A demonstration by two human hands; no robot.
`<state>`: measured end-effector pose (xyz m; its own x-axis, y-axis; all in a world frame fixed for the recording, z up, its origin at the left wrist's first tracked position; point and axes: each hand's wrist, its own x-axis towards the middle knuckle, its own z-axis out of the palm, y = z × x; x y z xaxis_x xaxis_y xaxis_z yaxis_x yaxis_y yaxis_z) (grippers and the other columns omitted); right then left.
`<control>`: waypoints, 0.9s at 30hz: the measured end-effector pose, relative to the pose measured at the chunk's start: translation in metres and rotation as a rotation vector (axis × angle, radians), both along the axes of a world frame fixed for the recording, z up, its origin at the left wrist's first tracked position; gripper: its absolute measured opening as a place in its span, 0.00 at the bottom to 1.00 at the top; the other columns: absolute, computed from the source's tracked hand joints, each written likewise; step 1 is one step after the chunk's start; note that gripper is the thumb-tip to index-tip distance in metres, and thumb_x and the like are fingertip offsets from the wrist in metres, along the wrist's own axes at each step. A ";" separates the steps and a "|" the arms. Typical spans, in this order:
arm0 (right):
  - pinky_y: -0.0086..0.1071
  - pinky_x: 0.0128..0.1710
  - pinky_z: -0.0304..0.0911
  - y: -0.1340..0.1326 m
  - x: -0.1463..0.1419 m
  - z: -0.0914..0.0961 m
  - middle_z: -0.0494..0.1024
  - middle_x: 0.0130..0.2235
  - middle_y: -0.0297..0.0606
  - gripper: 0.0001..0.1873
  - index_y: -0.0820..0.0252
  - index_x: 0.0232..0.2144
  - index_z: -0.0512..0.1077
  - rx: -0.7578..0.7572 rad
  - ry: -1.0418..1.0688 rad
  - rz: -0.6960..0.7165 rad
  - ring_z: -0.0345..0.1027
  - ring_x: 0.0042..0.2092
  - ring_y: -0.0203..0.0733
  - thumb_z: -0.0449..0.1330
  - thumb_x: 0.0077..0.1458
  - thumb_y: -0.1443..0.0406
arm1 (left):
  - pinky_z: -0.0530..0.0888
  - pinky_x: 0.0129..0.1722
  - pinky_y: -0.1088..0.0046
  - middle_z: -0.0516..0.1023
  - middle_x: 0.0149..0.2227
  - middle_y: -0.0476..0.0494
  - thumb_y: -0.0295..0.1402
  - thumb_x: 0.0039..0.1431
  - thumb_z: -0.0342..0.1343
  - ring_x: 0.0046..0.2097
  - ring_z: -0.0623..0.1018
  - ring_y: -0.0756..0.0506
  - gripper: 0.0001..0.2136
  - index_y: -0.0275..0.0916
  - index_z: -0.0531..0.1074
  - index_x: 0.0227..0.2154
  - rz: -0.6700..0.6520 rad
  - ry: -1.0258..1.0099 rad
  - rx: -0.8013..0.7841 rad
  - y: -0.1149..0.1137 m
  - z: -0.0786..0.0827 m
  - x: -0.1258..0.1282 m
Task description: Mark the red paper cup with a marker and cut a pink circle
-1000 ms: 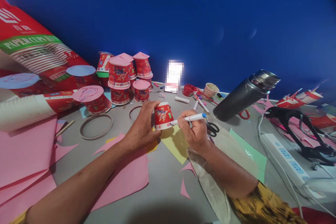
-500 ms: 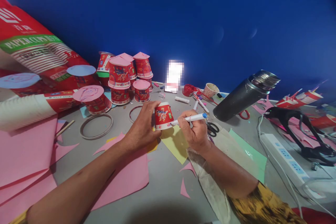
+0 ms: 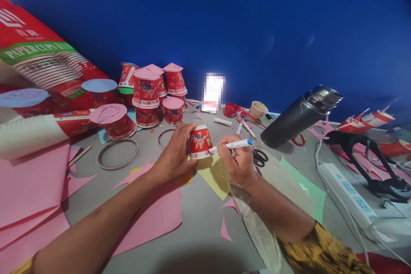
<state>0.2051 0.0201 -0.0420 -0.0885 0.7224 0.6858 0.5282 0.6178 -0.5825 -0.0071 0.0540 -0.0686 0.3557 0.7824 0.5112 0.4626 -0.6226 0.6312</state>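
My left hand (image 3: 175,154) is closed around a small red paper cup (image 3: 200,141), turned upside down on a yellow paper sheet (image 3: 215,173). My right hand (image 3: 236,161) grips a white marker with a blue cap (image 3: 231,144); its tip touches the cup's rim on the right side. Both forearms reach in from the bottom edge over pink paper (image 3: 154,209) on the grey table (image 3: 199,231).
A stack of red cups with pink paper lids (image 3: 154,92) stands behind. Metal rings (image 3: 118,154) lie left. Black scissors (image 3: 260,157), a dark steel flask (image 3: 298,117), loose markers (image 3: 244,126), a power strip (image 3: 349,197) and a black stand (image 3: 369,158) sit right. Cup sleeves (image 3: 41,72) fill the left.
Almost nothing: both hands and the cup stay in place, with only a tiny shift of the marker and my left fingers on the cup.
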 end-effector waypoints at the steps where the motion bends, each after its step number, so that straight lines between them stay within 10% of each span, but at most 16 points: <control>1: 0.31 0.32 0.68 0.000 0.000 0.000 0.79 0.29 0.33 0.12 0.54 0.33 0.72 0.008 -0.004 0.007 0.72 0.28 0.38 0.58 0.72 0.59 | 0.75 0.66 0.49 0.68 0.65 0.35 0.24 0.53 0.64 0.67 0.72 0.33 0.37 0.45 0.60 0.65 -0.002 0.001 0.005 0.000 0.000 0.000; 27: 0.28 0.29 0.64 -0.003 -0.001 0.003 0.78 0.27 0.31 0.11 0.54 0.32 0.72 -0.006 -0.050 0.028 0.69 0.25 0.35 0.58 0.70 0.61 | 0.75 0.64 0.51 0.69 0.63 0.37 0.25 0.55 0.64 0.64 0.73 0.34 0.36 0.47 0.60 0.65 -0.036 0.010 0.018 -0.001 0.003 0.000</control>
